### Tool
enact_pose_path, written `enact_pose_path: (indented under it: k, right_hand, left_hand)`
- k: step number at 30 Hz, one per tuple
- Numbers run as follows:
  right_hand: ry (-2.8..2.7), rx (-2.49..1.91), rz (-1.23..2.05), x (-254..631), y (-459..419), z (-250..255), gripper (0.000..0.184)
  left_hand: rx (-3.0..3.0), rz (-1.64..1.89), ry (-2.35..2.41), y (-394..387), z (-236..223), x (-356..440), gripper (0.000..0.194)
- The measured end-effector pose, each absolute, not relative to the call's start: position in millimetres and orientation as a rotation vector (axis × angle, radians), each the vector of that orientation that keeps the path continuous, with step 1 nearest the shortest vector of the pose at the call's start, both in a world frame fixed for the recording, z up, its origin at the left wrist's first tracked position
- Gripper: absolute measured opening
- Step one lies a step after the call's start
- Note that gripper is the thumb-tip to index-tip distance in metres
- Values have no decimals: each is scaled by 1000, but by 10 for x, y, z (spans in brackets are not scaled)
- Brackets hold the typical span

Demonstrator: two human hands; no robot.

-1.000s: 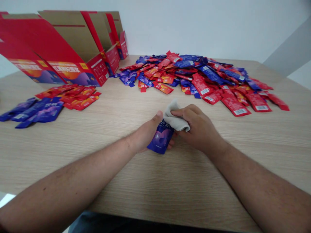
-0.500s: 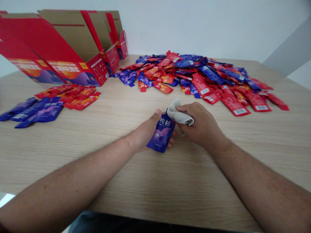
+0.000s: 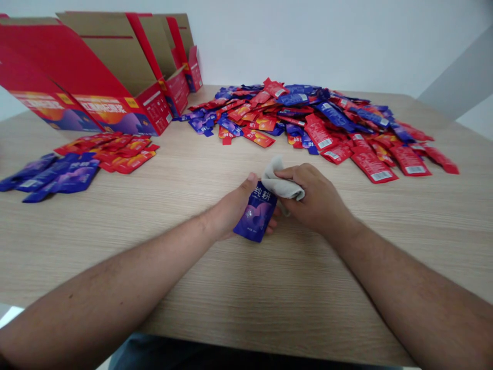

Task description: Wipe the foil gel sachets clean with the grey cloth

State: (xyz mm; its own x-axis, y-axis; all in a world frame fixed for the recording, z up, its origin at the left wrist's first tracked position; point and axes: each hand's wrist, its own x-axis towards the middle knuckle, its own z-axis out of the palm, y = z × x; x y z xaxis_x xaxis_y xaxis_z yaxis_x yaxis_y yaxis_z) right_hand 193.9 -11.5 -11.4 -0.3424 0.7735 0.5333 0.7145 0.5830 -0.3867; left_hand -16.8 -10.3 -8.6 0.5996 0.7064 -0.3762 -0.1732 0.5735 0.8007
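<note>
A purple-blue sachet (image 3: 257, 216) is clamped in the left hand (image 3: 231, 208), tilted, close over the middle of the light wood-grain table (image 3: 115, 257), with the thumb across its front near the top and the fingers behind it. A folded grey-beige cloth (image 3: 279, 182) is pinched in the right hand (image 3: 318, 198), with the fingers closed over it, and is pressed against the sachet's upper corner, so the hands are held close together around the sachet. As far as is shown, only a small share of the sachets has been separated: a small group of blue sachets (image 3: 61, 174) and a small group of red-orange sachets (image 3: 123, 154) are laid side by side at the left. The great majority is left in the large mixed red and blue heap (image 3: 319, 121) across the far side of the table, colours unsorted. Open red cardboard cartons (image 3: 77, 72) are stood in a row at the far left, behind the small groups.
</note>
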Motion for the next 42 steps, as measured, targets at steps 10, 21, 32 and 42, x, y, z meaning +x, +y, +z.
enact_pose_path:
  k: [10, 21, 32, 42]
  right_hand:
    - [-2109, -1207, 114, 1944, -123, -106, 33]
    - [-2113, -1211, 94, 1931, -139, -92, 36]
    - [-2087, -1246, 72, 1929, -153, -81, 34]
    - [-2188, -1246, 147, 1720, -398, 4, 44]
  left_hand:
    - [782, 592, 687, -80, -149, -195, 71]
    - [776, 594, 733, -100, -95, -172, 70]
    - [724, 606, 756, -86, -62, -165, 68]
    - [639, 729, 753, -148, -37, -70, 66]
